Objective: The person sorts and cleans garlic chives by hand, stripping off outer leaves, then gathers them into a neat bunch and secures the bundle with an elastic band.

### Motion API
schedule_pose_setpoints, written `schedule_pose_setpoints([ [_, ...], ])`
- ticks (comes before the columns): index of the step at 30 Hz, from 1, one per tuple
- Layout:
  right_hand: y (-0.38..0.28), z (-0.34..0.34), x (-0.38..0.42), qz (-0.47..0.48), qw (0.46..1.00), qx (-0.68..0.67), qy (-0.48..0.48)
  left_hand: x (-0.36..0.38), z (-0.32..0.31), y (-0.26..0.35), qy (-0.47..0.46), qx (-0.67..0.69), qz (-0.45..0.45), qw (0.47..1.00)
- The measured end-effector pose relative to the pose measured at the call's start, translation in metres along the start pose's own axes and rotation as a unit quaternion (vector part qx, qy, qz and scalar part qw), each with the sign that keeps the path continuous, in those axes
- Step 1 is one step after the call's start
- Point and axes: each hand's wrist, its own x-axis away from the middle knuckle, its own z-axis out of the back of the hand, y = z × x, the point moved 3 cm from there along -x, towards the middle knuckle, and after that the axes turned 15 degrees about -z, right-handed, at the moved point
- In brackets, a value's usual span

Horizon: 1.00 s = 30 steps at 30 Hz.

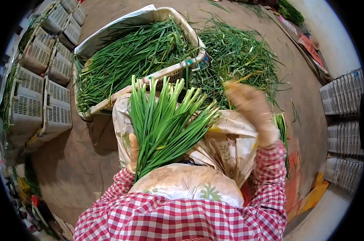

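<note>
A fanned bundle of garlic chives [166, 124], pale stem ends pointing away from me, lies over my lap. At its left edge is my gloved left hand [133, 152], closed on the chives, with its thumb upright alongside and the other fingers hidden beneath. My gloved right hand [249, 106] is smeared by motion, raised right of the bundle over the edge of a heap of loose green blades [234, 56]. Yellowed blades [246, 76] show by its fingertips; I cannot tell whether it holds them. A patterned apron [186, 180] covers my lap.
A lined plastic crate [198, 40] full of chives stands just ahead. Stacked white crates [27, 96] line the left side, and more crates [342, 94] stand at the right wall. More chives [281, 128] lie beside my right forearm. An orange-yellow sheet [314, 193] is on the floor at right.
</note>
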Motion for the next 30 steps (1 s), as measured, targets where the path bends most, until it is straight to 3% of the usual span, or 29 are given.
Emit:
schedule_pose_setpoints([
  [1, -0.008, -0.024, 0.004, 0.044, 0.988, 0.134, -0.057, 0.001, 0.0, 0.0, 0.0, 0.002, -0.001, 1.0],
  [3, -0.025, -0.048, 0.017, 0.08, 0.971, 0.209, -0.083, 0.005, 0.003, -0.001, 0.01, 0.008, -0.01, 1.0],
  [5, -0.023, -0.067, 0.01, -0.024, 0.943, 0.238, -0.233, 0.008, 0.011, -0.001, 0.024, 0.014, -0.032, 0.999],
  [6, -0.018, -0.072, 0.005, -0.062, 0.933, 0.183, -0.304, 0.008, 0.014, -0.001, 0.03, 0.019, -0.043, 0.998],
  [9, -0.011, -0.074, 0.009, -0.12, 0.91, 0.119, -0.378, 0.006, 0.017, -0.001, 0.034, 0.047, -0.047, 0.997],
  [10, -0.02, -0.071, 0.015, -0.011, 0.953, 0.123, -0.275, 0.006, 0.015, -0.001, 0.031, 0.059, -0.035, 0.997],
  [11, -0.022, -0.067, 0.022, 0.016, 0.961, 0.137, -0.239, 0.006, 0.012, -0.002, 0.023, 0.075, -0.011, 0.997],
  [13, -0.03, -0.055, 0.036, 0.123, 0.975, 0.034, -0.183, 0.002, 0.003, -0.005, 0.009, 0.11, 0.038, 0.993],
  [15, -0.04, -0.034, 0.042, 0.119, 0.962, -0.087, -0.228, 0.0, -0.002, -0.007, 0.0, 0.12, 0.064, 0.991],
  [17, -0.013, -0.02, 0.036, -0.014, 0.917, -0.323, -0.235, -0.002, -0.005, -0.008, 0.0, 0.115, 0.064, 0.991],
  [19, -0.025, 0.01, 0.021, -0.009, 0.912, -0.405, -0.059, -0.002, -0.006, -0.008, -0.002, 0.095, 0.053, 0.994],
  [20, -0.013, 0.007, 0.009, 0.065, 0.978, -0.188, 0.063, -0.001, -0.006, -0.007, -0.002, 0.062, 0.053, 0.997],
  [21, -0.02, 0.005, 0.01, 0.061, 0.991, -0.109, 0.048, -0.001, -0.007, -0.006, -0.005, 0.061, 0.053, 0.997],
  [23, -0.044, -0.031, 0.028, 0.038, 0.987, -0.018, -0.155, -0.002, -0.013, -0.003, -0.025, 0.079, 0.046, 0.996],
  [24, -0.054, -0.056, 0.039, 0.068, 0.98, 0.044, -0.182, 0.0, -0.016, -0.004, -0.033, 0.089, 0.044, 0.994],
  [25, -0.054, -0.072, 0.041, 0.204, 0.972, 0.113, -0.042, 0.003, -0.018, -0.004, -0.039, 0.1, 0.041, 0.993],
  [27, -0.05, -0.086, 0.042, 0.23, 0.972, 0.038, -0.001, 0.008, -0.018, -0.002, -0.05, 0.12, 0.032, 0.991],
  [28, -0.045, -0.088, 0.04, 0.107, 0.982, -0.12, -0.096, 0.008, -0.017, -0.001, -0.05, 0.127, 0.034, 0.99],
  [29, -0.04, -0.093, 0.039, -0.023, 0.944, -0.272, -0.188, 0.007, -0.013, -0.002, -0.048, 0.126, 0.026, 0.99],
  [30, -0.043, -0.077, 0.033, -0.135, 0.898, -0.301, -0.292, 0.007, -0.01, -0.002, -0.04, 0.117, 0.017, 0.992],
])
